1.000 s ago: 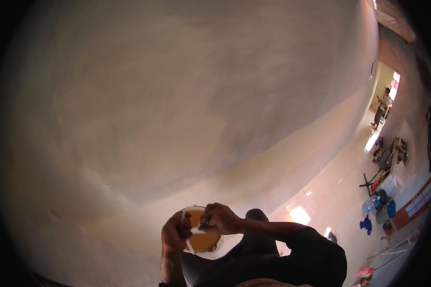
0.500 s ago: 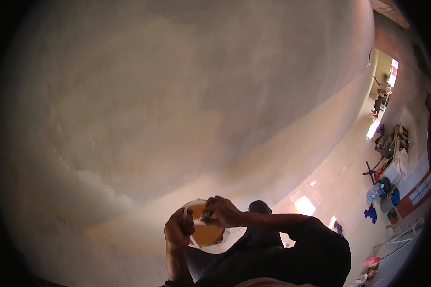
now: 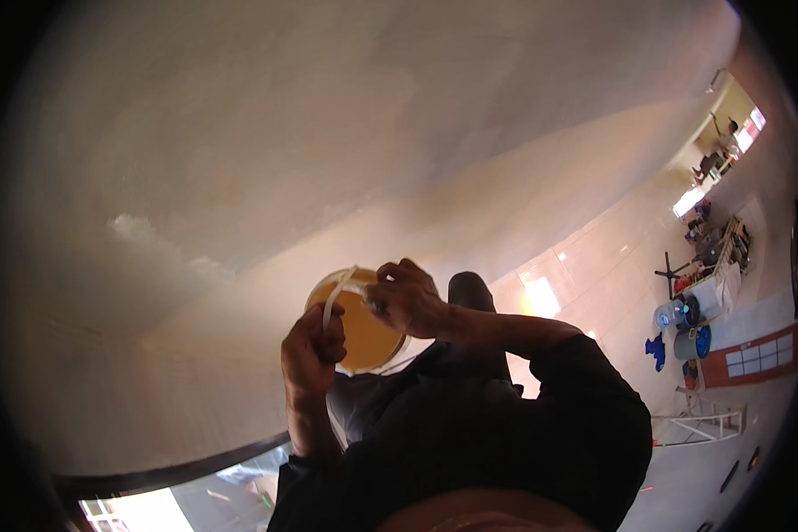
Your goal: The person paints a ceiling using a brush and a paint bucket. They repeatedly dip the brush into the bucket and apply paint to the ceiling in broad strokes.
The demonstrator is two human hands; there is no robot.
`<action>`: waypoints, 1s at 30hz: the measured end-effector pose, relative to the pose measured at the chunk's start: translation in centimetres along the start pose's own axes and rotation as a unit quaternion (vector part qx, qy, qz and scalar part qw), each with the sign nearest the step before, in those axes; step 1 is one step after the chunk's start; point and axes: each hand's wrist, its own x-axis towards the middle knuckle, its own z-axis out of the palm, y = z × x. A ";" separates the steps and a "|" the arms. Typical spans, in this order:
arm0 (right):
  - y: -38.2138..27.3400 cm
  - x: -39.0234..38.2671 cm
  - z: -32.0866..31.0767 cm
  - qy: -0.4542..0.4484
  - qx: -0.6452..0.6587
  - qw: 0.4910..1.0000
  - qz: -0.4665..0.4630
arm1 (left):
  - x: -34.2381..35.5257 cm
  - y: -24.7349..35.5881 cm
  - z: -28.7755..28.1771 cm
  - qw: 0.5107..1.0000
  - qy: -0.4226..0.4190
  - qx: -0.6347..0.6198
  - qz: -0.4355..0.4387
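Bucket (image 3: 363, 341), orange-tan inside, between two bare hands, open mouth turned up. White handle (image 3: 332, 303) wrapped in the closed fist of the left hand (image 3: 312, 348), at the near left edge. Right hand (image 3: 406, 300) over the far right side, fingers curled, a small dark thing at the tips; too shadowed to tell whether pinched. Just right of that hand, a dark-clad knee (image 3: 472, 289). Ahead of both hands, a broad grey-beige wall (image 3: 239, 133). Well off to the right, a bluish jug (image 3: 668, 314) and blue cloth (image 3: 654, 351); farther still, a person (image 3: 725, 142) beside a bright opening.
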 end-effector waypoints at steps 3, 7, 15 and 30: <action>-0.2 -0.4 0.4 0.030 -0.007 1.000 -0.004 | 0.6 -0.7 -0.5 0.998 -0.007 0.035 0.047; 0.1 0.6 -0.6 0.042 0.072 0.994 0.073 | 1.5 -0.4 -0.3 0.997 -0.019 0.040 0.067; -0.4 0.5 -0.4 -0.147 0.330 0.904 0.227 | 2.0 -0.1 0.6 0.997 -0.015 0.040 0.061; -0.4 1.4 -0.3 0.003 0.045 0.999 -0.029 | 1.3 0.0 0.2 0.999 0.002 0.028 0.041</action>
